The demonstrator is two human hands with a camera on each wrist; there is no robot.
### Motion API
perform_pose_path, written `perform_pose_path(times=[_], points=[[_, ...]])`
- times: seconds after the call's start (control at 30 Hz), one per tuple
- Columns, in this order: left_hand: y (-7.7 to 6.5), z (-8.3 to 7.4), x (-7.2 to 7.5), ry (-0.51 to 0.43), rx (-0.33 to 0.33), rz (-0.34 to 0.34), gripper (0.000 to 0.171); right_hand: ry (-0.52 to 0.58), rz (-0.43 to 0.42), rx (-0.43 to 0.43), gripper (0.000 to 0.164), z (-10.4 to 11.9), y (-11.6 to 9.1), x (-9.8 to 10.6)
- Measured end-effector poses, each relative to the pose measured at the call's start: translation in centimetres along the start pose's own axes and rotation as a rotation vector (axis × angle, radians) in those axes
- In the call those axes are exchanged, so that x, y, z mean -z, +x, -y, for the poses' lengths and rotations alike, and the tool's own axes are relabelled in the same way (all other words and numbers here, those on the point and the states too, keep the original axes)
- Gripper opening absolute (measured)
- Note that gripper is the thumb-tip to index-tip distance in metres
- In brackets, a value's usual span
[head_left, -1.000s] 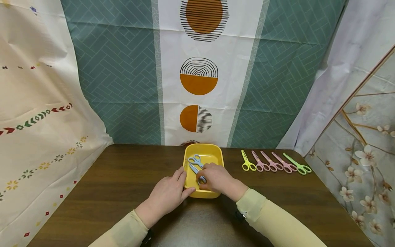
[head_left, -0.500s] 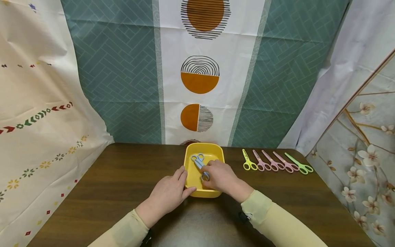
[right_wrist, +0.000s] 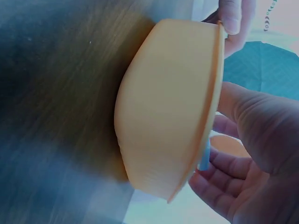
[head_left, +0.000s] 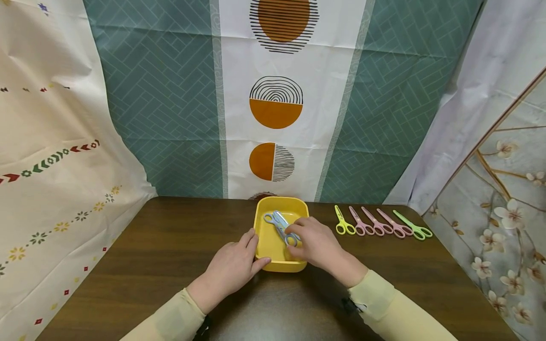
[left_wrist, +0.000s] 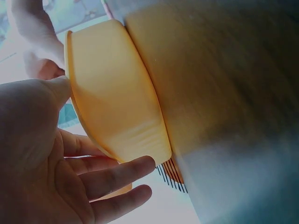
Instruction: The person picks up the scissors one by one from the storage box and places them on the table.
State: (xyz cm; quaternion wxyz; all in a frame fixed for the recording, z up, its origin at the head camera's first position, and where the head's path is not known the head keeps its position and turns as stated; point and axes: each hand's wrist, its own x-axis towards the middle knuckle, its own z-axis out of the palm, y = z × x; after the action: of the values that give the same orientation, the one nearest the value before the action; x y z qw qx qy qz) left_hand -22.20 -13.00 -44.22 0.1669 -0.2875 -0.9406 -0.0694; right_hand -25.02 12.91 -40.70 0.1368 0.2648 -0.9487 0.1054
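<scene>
A yellow tray [head_left: 264,246] stands on the table with two pairs of blue scissors inside, lying across each other. My left hand [head_left: 234,270] holds the near left corner of this tray, thumb over the front rim and fingers along the left side. In the left wrist view, two fingers [left_wrist: 124,177] stretch out nearly straight beside the tray wall. Reaching in from the right, my right hand [head_left: 317,244] pinches one pair of scissors [head_left: 291,240] by the handles, and the hand hides part of them. A ring handle [head_left: 268,218] of the other pair shows at the upper left.
Right of the tray lies a row of several scissors: a yellow pair [head_left: 344,228], pink pairs [head_left: 381,229] and a green pair [head_left: 421,233] at the far end. Behind the dark wooden table [head_left: 192,227] hangs a patterned curtain [head_left: 170,118].
My right hand has moved right inside the tray, shifting the blue scissors with it, so they now cross the other pair. My left hand has stayed on the tray's corner.
</scene>
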Motion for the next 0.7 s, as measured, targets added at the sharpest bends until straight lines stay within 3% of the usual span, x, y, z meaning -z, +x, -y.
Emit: perform_pose_path(times=[0.23,0.7], points=[[0.0,-0.1,0.2,-0.01,0.007,0.002,0.077,-0.033,-0.12,0.035,0.032,-0.3,-1.6,1.1],[-0.1,0.0,0.2,-0.022,0.018,0.028,0.079,-0.082,-0.233,0.042,0.033,-1.5,-4.5,2.3]])
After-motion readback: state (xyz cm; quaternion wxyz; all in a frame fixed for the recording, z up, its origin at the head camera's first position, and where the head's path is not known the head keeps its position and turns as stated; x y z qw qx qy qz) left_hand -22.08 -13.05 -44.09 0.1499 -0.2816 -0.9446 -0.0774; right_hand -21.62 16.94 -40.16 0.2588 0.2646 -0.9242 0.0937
